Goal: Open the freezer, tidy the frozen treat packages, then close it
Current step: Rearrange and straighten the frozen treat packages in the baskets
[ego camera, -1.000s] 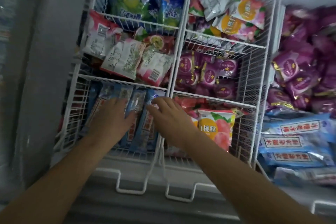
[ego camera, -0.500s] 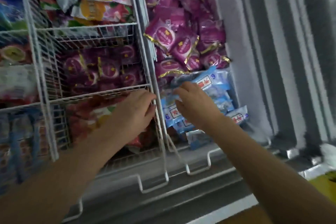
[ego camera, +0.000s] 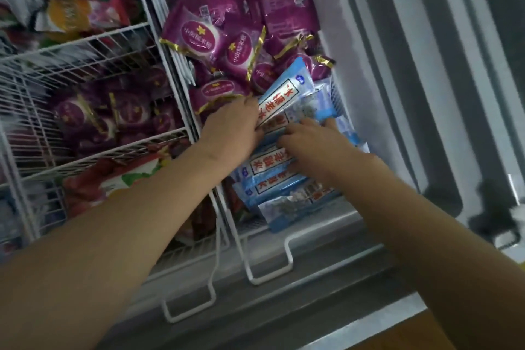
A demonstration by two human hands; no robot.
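Note:
The chest freezer stands open, its right-hand wire basket [ego camera: 288,257] packed with treats. Light blue ice-pop packages [ego camera: 272,176] with red lettering are stacked at the near end; purple packages [ego camera: 199,40] with gold-trimmed ends fill the far end. My left hand [ego camera: 231,128] grips the near end of one blue package [ego camera: 287,96], which is lifted and tilted toward the purple ones. My right hand [ego camera: 309,142] lies fingers-down on the blue stack right beside it, touching the packages; whether it grips one I cannot tell.
To the left, white wire baskets [ego camera: 93,42] hold purple packages [ego camera: 93,116], orange-and-pink packs [ego camera: 71,11] further back and red-and-green packs [ego camera: 119,179] near me. The freezer's grey inner wall [ego camera: 377,94] rises at the right. Its front rim [ego camera: 284,307] runs below my arms.
The view swung right, from the left baskets to the right-hand one. Both hands moved over onto the blue packages, and my left hand has lifted one up at an angle.

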